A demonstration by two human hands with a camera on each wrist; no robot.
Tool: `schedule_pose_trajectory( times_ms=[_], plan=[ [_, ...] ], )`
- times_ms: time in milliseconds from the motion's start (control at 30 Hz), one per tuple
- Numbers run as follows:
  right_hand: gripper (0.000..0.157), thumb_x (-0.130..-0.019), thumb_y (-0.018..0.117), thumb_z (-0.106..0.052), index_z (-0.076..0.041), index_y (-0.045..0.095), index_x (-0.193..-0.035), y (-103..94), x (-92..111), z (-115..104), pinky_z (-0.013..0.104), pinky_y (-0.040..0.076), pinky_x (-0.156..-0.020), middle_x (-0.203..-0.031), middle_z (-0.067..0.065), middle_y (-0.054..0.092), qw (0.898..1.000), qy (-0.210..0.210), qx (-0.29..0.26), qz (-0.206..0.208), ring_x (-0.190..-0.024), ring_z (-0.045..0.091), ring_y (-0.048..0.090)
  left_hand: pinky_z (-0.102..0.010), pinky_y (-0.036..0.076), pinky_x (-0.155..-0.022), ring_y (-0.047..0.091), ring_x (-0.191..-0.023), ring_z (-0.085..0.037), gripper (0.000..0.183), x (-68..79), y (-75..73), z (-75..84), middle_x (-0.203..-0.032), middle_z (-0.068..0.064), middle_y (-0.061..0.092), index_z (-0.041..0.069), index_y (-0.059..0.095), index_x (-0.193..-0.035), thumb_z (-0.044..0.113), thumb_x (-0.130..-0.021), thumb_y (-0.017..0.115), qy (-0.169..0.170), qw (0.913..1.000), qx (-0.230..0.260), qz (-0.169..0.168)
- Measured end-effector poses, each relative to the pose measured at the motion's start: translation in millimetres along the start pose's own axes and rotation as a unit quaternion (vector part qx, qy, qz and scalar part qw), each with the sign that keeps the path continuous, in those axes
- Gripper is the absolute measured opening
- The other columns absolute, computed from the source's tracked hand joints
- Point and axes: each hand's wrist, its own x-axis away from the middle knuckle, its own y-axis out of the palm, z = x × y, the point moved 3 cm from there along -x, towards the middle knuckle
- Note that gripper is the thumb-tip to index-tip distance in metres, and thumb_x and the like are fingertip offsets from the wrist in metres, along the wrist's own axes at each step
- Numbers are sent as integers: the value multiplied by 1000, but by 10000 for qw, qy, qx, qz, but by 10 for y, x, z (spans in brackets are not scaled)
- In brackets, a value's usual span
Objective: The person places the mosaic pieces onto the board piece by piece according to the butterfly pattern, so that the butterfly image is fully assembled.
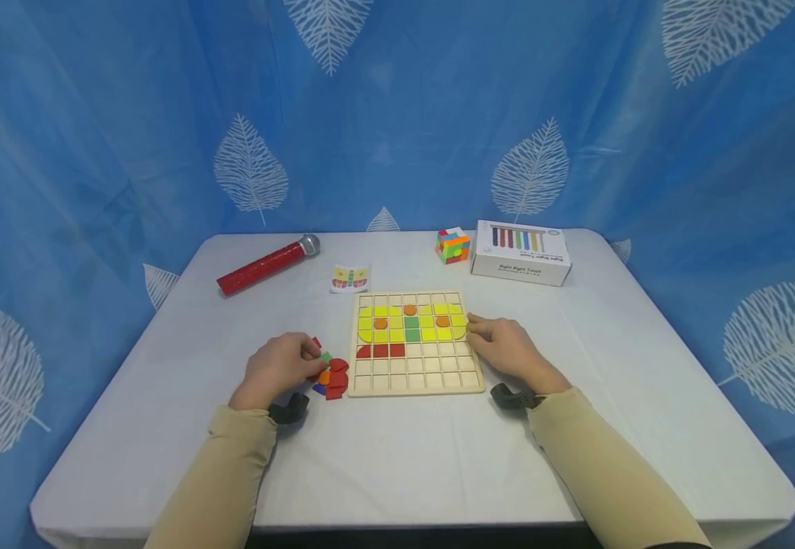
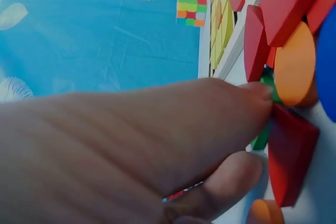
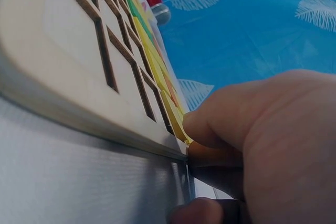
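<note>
A wooden grid board lies on the table, with yellow, green, orange and red pieces set in its cells. My right hand pinches the board's right edge, thumb at the rim beside a yellow piece. At the board's left, my left hand reaches into a small pile of loose pieces. Its thumb and finger pinch a green piece, partly hidden behind the thumb. Around it are red pieces, an orange round piece and a blue piece.
Behind the board lies a small pattern card. A red microphone rests at the back left. A colourful puzzle cube and a white box stand at the back right. A blue leaf-patterned curtain surrounds the white table.
</note>
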Motion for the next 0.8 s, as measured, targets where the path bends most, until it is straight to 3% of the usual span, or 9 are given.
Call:
schedule_pose_trajectory(
  times_ms=[300, 533, 800],
  plan=[
    [44, -103, 57, -31, -7, 62, -140, 2, 1, -6, 56, 33, -118, -155, 7, 50, 10000, 13, 6, -8, -145, 38, 44, -32, 47, -67, 59, -76, -21, 35, -20, 22, -23, -84, -2, 67, 7, 72, -110, 29, -86, 82, -65, 9997, -143, 207],
    [45, -102, 58, -31, -7, 62, -140, 4, 3, -1, 56, 34, -118, -155, 6, 51, 10000, 23, 33, 13, -145, 38, 44, -34, 52, -71, 61, -78, -20, 30, -34, 31, -14, -92, -3, 70, 10, 70, -109, 29, -88, 82, 108, 9992, 102, 362],
    [44, -103, 57, -30, -7, 62, -139, 10, -8, 13, 56, 33, -118, -155, 8, 50, 10000, 4, -2, 20, -145, 39, 44, -39, 53, -79, 61, -84, -22, 23, 21, 27, 147, -113, -5, 72, 16, 71, -116, 27, -96, 73, 385, 9900, 659, 1182]
  ],
)
